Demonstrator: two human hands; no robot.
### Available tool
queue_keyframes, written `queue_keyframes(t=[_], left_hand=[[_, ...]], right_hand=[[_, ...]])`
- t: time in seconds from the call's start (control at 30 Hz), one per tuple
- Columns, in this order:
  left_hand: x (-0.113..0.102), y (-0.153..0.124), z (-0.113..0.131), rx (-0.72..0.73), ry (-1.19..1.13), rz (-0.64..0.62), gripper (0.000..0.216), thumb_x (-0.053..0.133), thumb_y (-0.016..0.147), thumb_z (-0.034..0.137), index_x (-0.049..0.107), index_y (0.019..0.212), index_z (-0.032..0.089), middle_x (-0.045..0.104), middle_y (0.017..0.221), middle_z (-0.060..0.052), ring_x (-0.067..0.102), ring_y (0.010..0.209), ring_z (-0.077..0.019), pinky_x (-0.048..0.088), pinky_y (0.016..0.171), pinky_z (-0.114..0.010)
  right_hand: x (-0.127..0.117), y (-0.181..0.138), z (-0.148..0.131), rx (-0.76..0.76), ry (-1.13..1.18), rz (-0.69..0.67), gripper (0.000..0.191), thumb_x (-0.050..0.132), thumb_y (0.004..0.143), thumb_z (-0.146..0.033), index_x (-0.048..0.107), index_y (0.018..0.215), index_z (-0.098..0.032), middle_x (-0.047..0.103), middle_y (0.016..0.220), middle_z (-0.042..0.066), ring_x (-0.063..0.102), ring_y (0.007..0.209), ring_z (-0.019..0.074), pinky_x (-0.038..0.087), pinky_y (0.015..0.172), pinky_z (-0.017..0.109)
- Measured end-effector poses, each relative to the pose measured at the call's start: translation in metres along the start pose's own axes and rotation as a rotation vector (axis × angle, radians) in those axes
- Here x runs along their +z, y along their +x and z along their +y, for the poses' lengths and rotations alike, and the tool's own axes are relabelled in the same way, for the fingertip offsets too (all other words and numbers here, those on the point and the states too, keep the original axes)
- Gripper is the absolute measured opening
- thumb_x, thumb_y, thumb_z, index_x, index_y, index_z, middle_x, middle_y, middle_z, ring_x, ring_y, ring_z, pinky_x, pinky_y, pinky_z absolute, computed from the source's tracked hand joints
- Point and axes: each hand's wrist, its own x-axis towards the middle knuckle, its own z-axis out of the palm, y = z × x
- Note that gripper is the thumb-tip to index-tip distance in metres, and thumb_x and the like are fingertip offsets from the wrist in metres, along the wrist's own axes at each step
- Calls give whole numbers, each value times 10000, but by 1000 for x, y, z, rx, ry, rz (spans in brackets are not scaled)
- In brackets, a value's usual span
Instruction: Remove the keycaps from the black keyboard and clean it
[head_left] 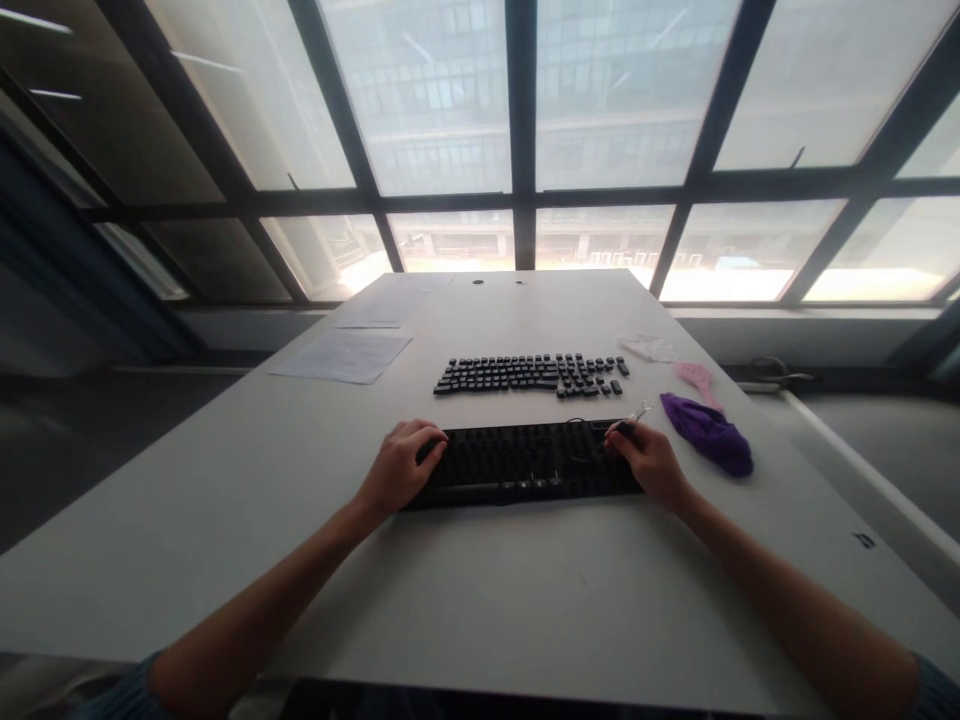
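Observation:
A black keyboard lies across the white table in front of me, with most of its keycaps off; a few small light parts show along its near edge. My left hand grips its left end, the thumb on top. Over the keyboard's right end, my right hand pinches the dark handle of a small keycap puller, its pale wire tips pointing up and away. Just beyond the keyboard, the loose black keycaps are set out in rows in a keyboard layout.
On the right lie a purple cloth, a pink brush-like object and a crumpled clear plastic bag. Paper sheets are at the far left of the table. A small dark item sits near the right edge. Windows stand behind.

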Motion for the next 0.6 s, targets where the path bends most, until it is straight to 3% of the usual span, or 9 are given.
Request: queue_keyframes(t=[0.2,0.4,0.6], left_hand=[[3,-4,60,164,-179,-123,134,559,925,251,669,998,223,673,1007,-64,594,981,-220,473,914,-359],[48,10,121,262,-115,-269,255,715,840,338,682,1058,211,643,980,-77,584,956,-241,505,829,-348],[84,20,134,323,-74,-314,161,759,796,300,719,913,197,622,959,-79,572,934,-243,508,827,-361]], right_hand=[[4,0,-13,-12,-16,-6,323,676,833,-501,685,866,-180,689,734,58,639,666,215,522,655,345],[42,6,-36,-31,2,-70,307,661,851,-475,701,898,-175,708,776,62,650,701,215,527,671,339],[56,13,-28,-1,59,-74,312,650,860,-475,690,893,-168,690,738,48,641,669,200,518,644,319]])
